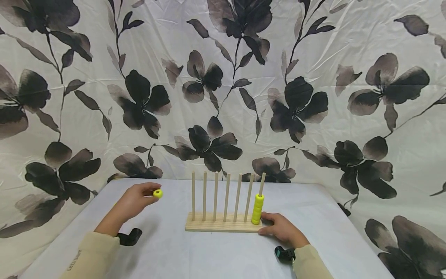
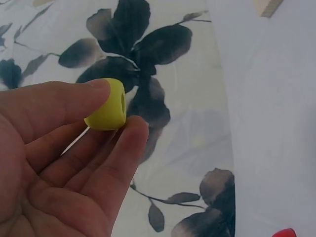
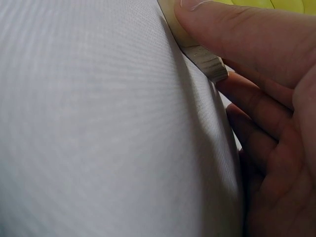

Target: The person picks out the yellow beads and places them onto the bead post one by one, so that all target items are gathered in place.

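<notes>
A yellow bead (image 1: 158, 193) with a hole through it is pinched between the thumb and fingertips of my left hand (image 1: 134, 201), raised over the left side of the table. In the left wrist view, the bead's (image 2: 111, 109) hole faces right. My right hand (image 1: 283, 229) grips the right end of a wooden peg rack (image 1: 223, 226), thumb at the front and fingers behind. Several upright pegs stand in a row on the rack. Stacked yellow beads (image 1: 258, 209) fill the lower part of the rightmost peg; the other pegs carry none. The right wrist view shows my thumb (image 3: 247, 32) against the board's end.
The rack stands on a table (image 1: 167, 255) with a white cover. Behind it hangs a white cloth (image 1: 251, 116) printed with dark flowers. A small red object (image 2: 285, 232) shows at the bottom edge of the left wrist view.
</notes>
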Demonstrator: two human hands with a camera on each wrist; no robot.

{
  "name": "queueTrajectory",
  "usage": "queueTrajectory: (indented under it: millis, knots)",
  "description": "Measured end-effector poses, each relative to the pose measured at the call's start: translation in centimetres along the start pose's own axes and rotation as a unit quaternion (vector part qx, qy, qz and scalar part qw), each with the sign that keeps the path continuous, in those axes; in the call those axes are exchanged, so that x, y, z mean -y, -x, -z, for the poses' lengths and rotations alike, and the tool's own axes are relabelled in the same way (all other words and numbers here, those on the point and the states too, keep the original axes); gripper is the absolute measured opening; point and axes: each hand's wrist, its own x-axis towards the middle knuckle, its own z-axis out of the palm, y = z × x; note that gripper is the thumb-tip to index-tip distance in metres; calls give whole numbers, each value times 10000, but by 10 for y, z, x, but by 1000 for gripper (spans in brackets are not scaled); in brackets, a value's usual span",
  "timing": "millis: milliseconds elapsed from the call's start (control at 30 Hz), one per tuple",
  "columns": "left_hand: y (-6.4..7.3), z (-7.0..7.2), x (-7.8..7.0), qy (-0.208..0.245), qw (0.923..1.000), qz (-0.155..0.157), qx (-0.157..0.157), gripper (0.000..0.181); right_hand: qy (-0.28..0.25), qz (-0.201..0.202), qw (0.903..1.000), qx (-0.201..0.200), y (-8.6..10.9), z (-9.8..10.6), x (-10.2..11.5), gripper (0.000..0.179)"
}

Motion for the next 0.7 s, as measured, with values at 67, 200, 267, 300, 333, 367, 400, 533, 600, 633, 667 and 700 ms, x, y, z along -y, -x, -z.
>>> queueTrajectory:
  millis: [67,200,267,300,333,367,400,533,600,633,667,700]
  knots:
    - [0,0,-4,-23,10000,20,-13,45,-30,14,10000,1,0,0,0,77]
    - [0,1,-11,-13,10000,25,20,44,-112,23,9999,6,1,1,1,77]
    - [0,1,-14,2,10000,-2,34,44,-131,18,9999,20,1,2,1,77]
    - [0,1,-16,5,10000,-41,37,44,-127,11,9999,25,1,2,1,77]
    - [0,0,-17,16,10000,-57,21,43,-119,5,9999,27,1,2,1,76]
    - [0,0,-19,22,9999,-113,12,43,-114,0,9999,30,1,2,1,76]
    - [0,0,-20,36,9999,-164,1,43,-108,-10,9999,30,1,2,1,76]
    - [2,0,-30,155,9995,-289,-6,43,-121,-3,9999,39,1,1,1,76]
    - [3,0,-35,231,9993,-293,3,44,-127,20,9999,34,1,1,0,76]
    - [3,-1,-38,256,9993,-285,2,44,-125,31,9999,31,1,1,0,76]
    - [2,-1,-40,283,9992,-281,-4,44,-111,53,9999,28,1,1,0,76]
    - [2,-1,-42,311,9991,-275,-9,44,-104,59,9999,22,1,1,0,76]
